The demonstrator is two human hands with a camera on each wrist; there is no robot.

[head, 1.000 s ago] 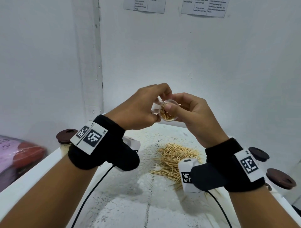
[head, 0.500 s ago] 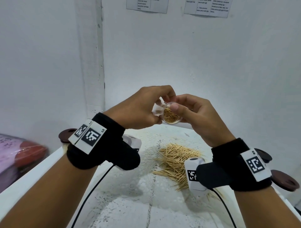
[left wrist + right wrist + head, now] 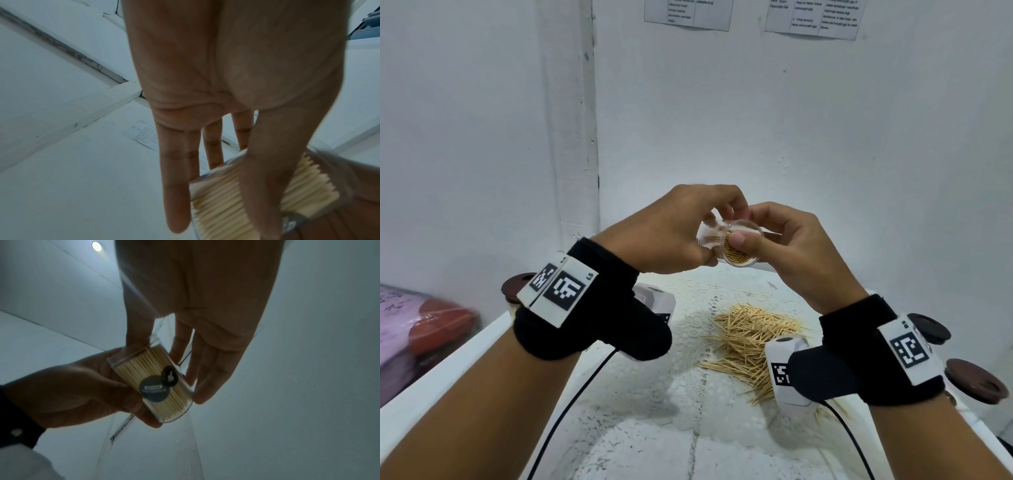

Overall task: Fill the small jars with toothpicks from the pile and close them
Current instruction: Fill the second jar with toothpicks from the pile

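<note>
A small clear jar [image 3: 739, 255] packed with toothpicks is held up above the table, its open mouth turned toward me. My left hand [image 3: 688, 240] grips the jar's body between thumb and fingers. My right hand [image 3: 756, 236] holds the mouth end, with its thumb laid over the toothpick tips and its fingers behind the rim. In the right wrist view the jar [image 3: 152, 381] carries two dark round stickers, with the left hand [image 3: 82, 386] wrapped round its side. The left wrist view has the thumb lying across the jar [image 3: 222, 203]. A loose pile of toothpicks [image 3: 750, 339] lies on the table below.
Two brown lids [image 3: 976, 380] [image 3: 931, 329] lie at the table's right edge. A brown-lidded jar [image 3: 517, 287] stands at the left edge, behind my left wrist. A pink and red bag [image 3: 421, 325] lies off the table to the left. White walls close the back.
Both hands have stayed raised with the jar between them. A toothpick that stuck out by my right fingers a second ago no longer shows.
</note>
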